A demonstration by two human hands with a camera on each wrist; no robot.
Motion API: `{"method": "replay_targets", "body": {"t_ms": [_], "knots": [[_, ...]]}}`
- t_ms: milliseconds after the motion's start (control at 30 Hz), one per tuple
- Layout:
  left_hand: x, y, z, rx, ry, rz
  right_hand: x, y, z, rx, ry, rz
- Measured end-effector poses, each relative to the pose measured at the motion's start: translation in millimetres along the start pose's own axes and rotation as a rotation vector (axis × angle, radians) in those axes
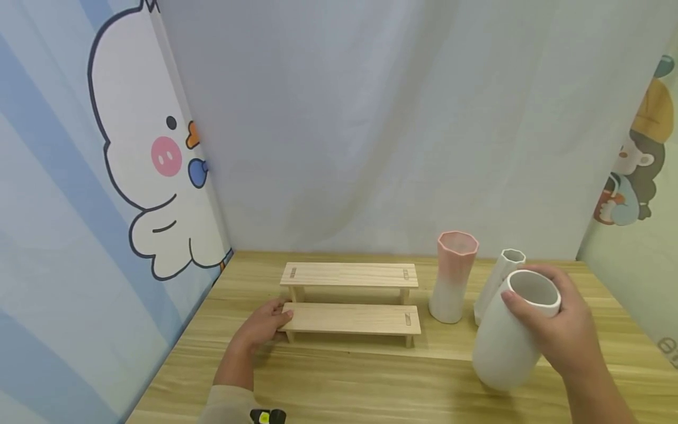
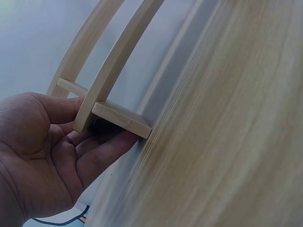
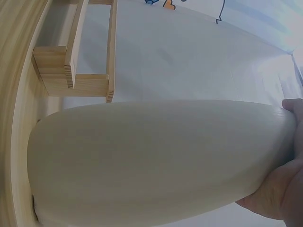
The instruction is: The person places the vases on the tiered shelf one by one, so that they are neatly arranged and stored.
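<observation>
In the head view a pale wooden two-step display stand (image 1: 349,318) is on the table. My left hand (image 1: 261,325) grips the left end of its lower step, thumb on top; in the left wrist view the fingers (image 2: 106,158) reach underneath by the leg. On the right, my right hand (image 1: 569,324) holds a large white vase (image 1: 503,347) near its rim. That vase is tilted, its mouth leaning right; I cannot tell whether its base touches the table. It fills much of the right wrist view, with the stand (image 3: 73,85) beyond.
A pink-and-white vase (image 1: 452,282) stands right of the stand. Beside it is a slim white vase (image 1: 495,282), partly hidden behind the held one. A pale curtain (image 1: 371,129) hangs along the table's back edge, and printed cloths flank both sides.
</observation>
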State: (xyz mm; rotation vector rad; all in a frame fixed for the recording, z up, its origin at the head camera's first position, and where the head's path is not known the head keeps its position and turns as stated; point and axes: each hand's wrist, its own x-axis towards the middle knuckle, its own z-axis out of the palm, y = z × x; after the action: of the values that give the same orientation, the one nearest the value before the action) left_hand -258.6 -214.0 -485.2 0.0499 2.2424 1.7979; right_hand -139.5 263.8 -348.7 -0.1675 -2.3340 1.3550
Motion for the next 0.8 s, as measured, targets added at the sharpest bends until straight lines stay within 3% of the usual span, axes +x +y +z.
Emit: {"method": "replay_targets", "body": {"t_ms": [800], "knots": [[-1.1,0.4,-0.9,0.003,-0.019,0.009,-9.9,-13,19,0.026,-0.045,-0.066]]}}
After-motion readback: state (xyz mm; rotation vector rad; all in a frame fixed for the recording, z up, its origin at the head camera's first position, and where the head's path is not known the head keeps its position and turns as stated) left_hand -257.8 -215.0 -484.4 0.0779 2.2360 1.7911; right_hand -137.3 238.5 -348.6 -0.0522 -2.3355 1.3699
